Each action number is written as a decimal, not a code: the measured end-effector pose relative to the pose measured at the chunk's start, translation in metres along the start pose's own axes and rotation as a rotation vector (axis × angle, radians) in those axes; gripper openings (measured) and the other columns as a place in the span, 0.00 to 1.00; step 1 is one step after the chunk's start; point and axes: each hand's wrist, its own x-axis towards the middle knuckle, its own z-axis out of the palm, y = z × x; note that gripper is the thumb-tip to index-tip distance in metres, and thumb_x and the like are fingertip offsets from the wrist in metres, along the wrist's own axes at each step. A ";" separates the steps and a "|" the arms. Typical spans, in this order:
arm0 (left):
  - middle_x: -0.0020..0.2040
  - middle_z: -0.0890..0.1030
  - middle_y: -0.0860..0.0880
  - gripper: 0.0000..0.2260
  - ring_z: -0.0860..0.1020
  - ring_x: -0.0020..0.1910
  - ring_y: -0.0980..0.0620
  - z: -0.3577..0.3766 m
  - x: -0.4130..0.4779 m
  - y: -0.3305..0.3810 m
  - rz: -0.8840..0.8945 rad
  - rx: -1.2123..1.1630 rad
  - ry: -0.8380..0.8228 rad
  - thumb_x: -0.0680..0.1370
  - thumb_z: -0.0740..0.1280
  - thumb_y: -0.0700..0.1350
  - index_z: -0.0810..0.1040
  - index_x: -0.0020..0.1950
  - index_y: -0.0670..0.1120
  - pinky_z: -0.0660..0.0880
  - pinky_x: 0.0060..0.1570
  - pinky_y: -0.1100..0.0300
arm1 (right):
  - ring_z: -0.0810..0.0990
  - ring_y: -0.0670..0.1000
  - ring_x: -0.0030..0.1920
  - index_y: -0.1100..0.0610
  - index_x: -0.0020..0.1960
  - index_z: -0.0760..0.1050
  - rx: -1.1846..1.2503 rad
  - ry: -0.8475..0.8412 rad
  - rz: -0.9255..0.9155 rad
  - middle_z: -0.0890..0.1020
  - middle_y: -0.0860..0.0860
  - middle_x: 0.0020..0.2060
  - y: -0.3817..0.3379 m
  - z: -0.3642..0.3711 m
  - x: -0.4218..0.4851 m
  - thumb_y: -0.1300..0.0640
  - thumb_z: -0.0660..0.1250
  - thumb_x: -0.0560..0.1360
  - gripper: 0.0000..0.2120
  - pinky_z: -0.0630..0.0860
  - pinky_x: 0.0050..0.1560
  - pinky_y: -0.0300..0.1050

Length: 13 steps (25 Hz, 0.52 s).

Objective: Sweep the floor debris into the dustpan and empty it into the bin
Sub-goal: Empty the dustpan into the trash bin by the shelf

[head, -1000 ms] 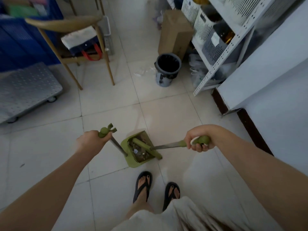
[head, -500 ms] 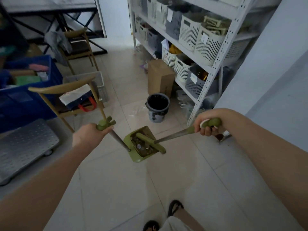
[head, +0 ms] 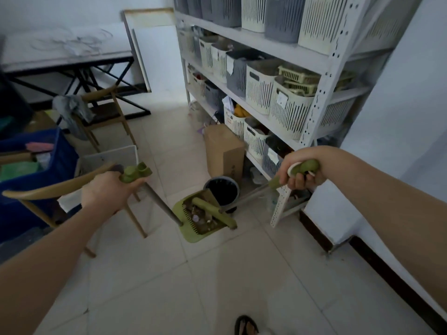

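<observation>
Olive-green moulded plastic forms the dustpan (head: 191, 235), a boxy scoop with a comb of teeth along one inner wall. A matt grey pole (head: 161, 204) rises from it to a knobbed green cap.

- Left grip (head: 106, 192): closed, with fingers curled round the pole just under the cap. The pan hangs from it, lower and towards the right grip.
- Right grip (head: 300, 175): closed tight, with fingers wrapped round the broom handle (head: 305, 166), a rounded green plastic end with a white ring. A bare metal shaft (head: 246, 199) slopes down and away from this grip towards the left one.
- The broom head (head: 214, 212), a smooth green bar, is laid across the pan's mouth.
- Debris (head: 197, 218), small mixed scraps in brown and pale tones, is held inside the pan under the bar. Individual pieces cannot be made out.
- The bin (head: 223, 189), a round dark bucket with a grey rim, is seen just beyond the pan, below the right grip and partly hidden by the pan's far edge.
- The floor (head: 217, 274) is glossy pale tile with thin joints.
</observation>
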 end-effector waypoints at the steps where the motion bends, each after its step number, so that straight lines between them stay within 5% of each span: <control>1: 0.31 0.78 0.45 0.29 0.77 0.31 0.46 -0.003 0.017 0.015 0.021 0.033 0.027 0.71 0.60 0.72 0.75 0.37 0.45 0.73 0.31 0.57 | 0.69 0.44 0.15 0.61 0.44 0.70 0.014 -0.010 -0.007 0.71 0.51 0.20 -0.009 -0.021 0.003 0.61 0.60 0.74 0.03 0.63 0.14 0.29; 8: 0.30 0.76 0.49 0.30 0.76 0.32 0.48 0.002 0.116 0.087 0.164 0.154 0.091 0.69 0.56 0.75 0.75 0.34 0.48 0.71 0.31 0.58 | 0.70 0.45 0.16 0.61 0.65 0.68 0.141 -0.029 -0.093 0.73 0.53 0.23 -0.052 -0.107 0.045 0.64 0.62 0.73 0.21 0.65 0.14 0.31; 13: 0.30 0.74 0.50 0.28 0.73 0.31 0.49 0.017 0.169 0.122 0.267 0.229 0.072 0.71 0.58 0.73 0.75 0.37 0.48 0.67 0.29 0.59 | 0.70 0.45 0.16 0.63 0.50 0.70 0.191 -0.010 -0.095 0.72 0.52 0.22 -0.078 -0.121 0.069 0.64 0.62 0.73 0.06 0.64 0.14 0.30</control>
